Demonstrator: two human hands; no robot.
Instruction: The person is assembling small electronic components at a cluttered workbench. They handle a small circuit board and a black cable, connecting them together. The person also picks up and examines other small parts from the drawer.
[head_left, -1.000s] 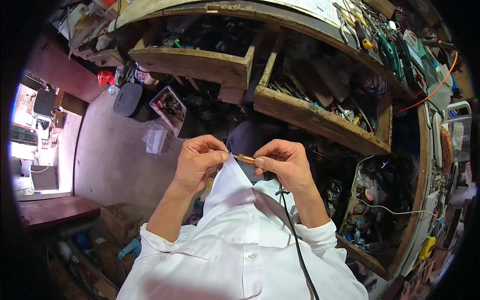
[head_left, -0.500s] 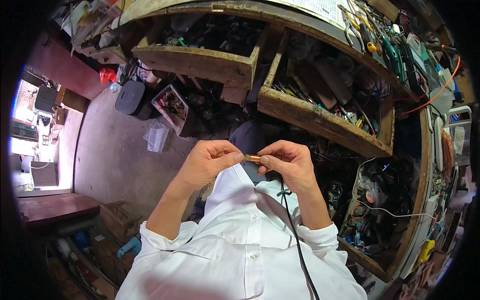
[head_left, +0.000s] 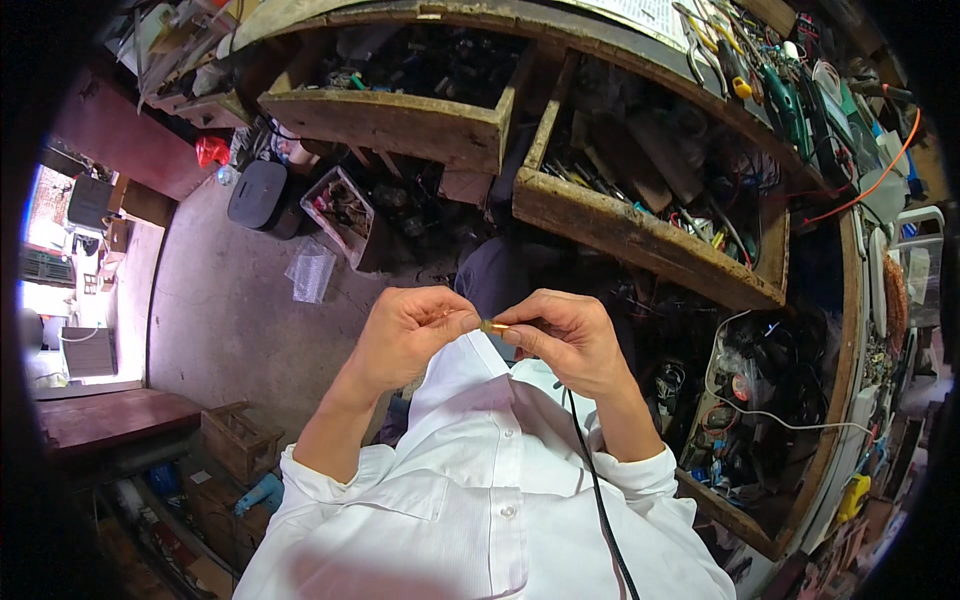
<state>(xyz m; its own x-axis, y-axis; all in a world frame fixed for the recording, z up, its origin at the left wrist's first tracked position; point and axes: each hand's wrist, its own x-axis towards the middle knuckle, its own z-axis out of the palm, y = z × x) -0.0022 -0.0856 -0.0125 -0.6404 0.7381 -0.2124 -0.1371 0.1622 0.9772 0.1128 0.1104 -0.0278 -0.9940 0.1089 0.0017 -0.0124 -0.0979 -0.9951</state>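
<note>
A small brass-coloured cylindrical piece (head_left: 495,327) is pinched between my two hands, in front of my white shirt. My left hand (head_left: 418,330) grips its left end, thumb against the fingers. On the other end, my right hand (head_left: 562,338) closes thumb and fingertips. The piece's exact kind is too small to make out, and its ends are hidden by the fingertips.
Beyond my hands, two open wooden drawers hang under the bench: a left drawer (head_left: 390,125) with small parts and a right drawer (head_left: 640,235) with tools. Pliers (head_left: 706,68) lie on the benchtop. A waste box (head_left: 345,222) and a dark bin (head_left: 257,192) stand on the floor.
Both hands have shifted slightly, the right one leftward, and the brass-coloured piece has moved a little left and down between them. Both hands still hold it.
</note>
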